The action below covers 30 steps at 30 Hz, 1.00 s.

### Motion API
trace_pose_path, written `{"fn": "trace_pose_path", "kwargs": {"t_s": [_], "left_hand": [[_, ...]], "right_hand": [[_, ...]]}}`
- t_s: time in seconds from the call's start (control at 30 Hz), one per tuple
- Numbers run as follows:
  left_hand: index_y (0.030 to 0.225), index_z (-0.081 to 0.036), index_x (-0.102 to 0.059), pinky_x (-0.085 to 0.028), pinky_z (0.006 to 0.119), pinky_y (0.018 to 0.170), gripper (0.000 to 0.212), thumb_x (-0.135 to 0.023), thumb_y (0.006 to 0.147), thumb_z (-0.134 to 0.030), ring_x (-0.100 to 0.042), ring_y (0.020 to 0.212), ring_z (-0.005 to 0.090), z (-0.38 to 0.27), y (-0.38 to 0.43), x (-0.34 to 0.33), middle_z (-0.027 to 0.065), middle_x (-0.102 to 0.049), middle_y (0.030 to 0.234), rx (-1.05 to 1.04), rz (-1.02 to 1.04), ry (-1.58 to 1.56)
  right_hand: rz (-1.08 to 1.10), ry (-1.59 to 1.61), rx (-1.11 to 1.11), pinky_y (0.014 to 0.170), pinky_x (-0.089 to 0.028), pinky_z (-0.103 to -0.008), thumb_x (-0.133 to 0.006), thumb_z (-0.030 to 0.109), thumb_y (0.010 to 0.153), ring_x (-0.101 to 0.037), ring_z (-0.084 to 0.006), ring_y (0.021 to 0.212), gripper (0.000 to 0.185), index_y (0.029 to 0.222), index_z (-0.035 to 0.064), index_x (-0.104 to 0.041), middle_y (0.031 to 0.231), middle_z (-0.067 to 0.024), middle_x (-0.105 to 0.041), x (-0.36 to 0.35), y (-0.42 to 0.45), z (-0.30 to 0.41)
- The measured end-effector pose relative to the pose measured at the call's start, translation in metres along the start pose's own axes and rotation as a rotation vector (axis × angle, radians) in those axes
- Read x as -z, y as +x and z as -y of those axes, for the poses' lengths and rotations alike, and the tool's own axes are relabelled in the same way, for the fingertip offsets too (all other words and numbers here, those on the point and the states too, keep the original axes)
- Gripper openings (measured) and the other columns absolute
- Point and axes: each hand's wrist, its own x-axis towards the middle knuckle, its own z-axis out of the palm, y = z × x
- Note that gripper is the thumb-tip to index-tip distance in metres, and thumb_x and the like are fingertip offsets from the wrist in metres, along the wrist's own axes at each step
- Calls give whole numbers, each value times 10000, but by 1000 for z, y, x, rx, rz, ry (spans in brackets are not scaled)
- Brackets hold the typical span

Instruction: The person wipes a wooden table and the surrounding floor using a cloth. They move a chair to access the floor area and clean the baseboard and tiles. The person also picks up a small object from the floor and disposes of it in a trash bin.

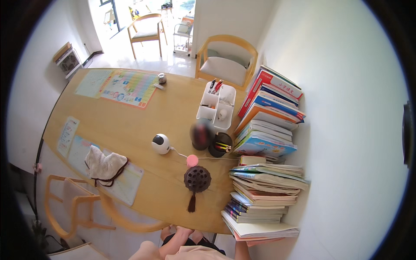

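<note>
My left hand [184, 231] is low in the picture, just below the table's near edge and in front of my dark shorts. Its fingers are too small and unclear to make out. My right forearm [242, 251] runs up to the table's near right corner, where overhanging books hide the hand. Above that arm lies a stack of books and papers [260, 229] with its pages spread. Before me on the wooden table [162, 198] rests a dark round object with holes and a tassel [197, 179]. A pink disc [192, 161] lies just beyond it.
Books [269, 110] line the right wall. A white organizer [209, 112], a black pen cup [221, 151], a blurred dark container [201, 139] and a corded white camera [161, 144] stand nearby. A cloth bag [105, 164] lies left. Wooden chairs [227, 61] surround the table.
</note>
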Motion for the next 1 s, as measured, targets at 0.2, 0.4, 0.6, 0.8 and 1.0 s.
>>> {"fn": "trace_pose_path", "kwargs": {"t_s": [0.2,0.4,0.6,0.8,1.0], "left_hand": [[1076,-148,-597,-526,417,808,348,-471,887,-411,-629,958,209,-8,14,32,43,-656,1057,57,11,51],[1085,-68,-574,-463,395,896,438,-399,923,-436,-606,965,259,-34,-13,46,139,-623,1099,43,-230,731],[1000,-65,-636,-485,342,794,401,-433,939,-406,-625,943,179,-120,-146,-1,59,-669,963,-88,206,1619],[1041,-35,-595,-458,367,845,282,-555,888,-269,-595,950,270,-299,-146,-78,131,-630,995,-1403,46,1618],[1445,-195,-287,-138,550,1095,658,-478,885,-483,-150,1385,381,-443,-136,-128,148,-190,1511,-1569,-474,2146]], "right_hand": [[30,-53,3,1026,-392,-447,-420,527,880,-471,-284,1233,626,1308,74,-479,1329,-107,-502,10,-17,9],[42,-131,-23,1023,-402,-444,-434,506,883,-481,-286,1225,606,1300,68,-485,1313,-113,-518,20,-39,14],[286,-155,-148,935,-470,-427,-343,450,934,-540,-283,1153,541,1209,34,-554,1239,-130,-580,77,11,16],[240,-1719,-402,644,-503,-302,-394,359,961,-669,-189,795,432,873,15,-642,863,-89,-709,79,-28,-6],[959,-2004,-165,701,-498,-307,-449,325,948,-646,-178,751,411,830,7,-681,834,-100,-699,-58,-194,-151]]}}
